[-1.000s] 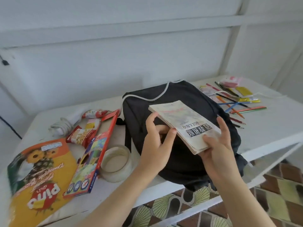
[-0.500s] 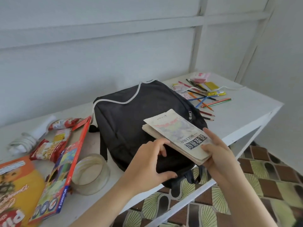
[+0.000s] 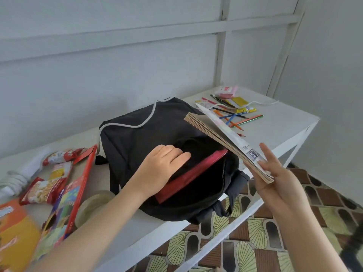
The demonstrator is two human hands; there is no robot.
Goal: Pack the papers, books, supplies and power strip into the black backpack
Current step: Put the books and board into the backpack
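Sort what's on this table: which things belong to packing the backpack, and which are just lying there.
Packing: black backpack, held open by the left hand; book in the right hand; red book inside; loose pencils; pencil box.
Lying about: snack packets; round jar; orange packet.

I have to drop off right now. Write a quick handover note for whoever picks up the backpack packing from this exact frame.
Hands: the left hand grips the rim of the black backpack at its opening and holds it wide. The right hand holds a paperback book, tilted above the opening, not yet in.
Done: a red book lies inside the backpack.
Left: slide the paperback in. Then pack the loose pencils and small packets at the far right end of the table. Left of the backpack are the coloured-pencil box, tape roll, snack packets and a blurred white bundle, possibly the power strip.
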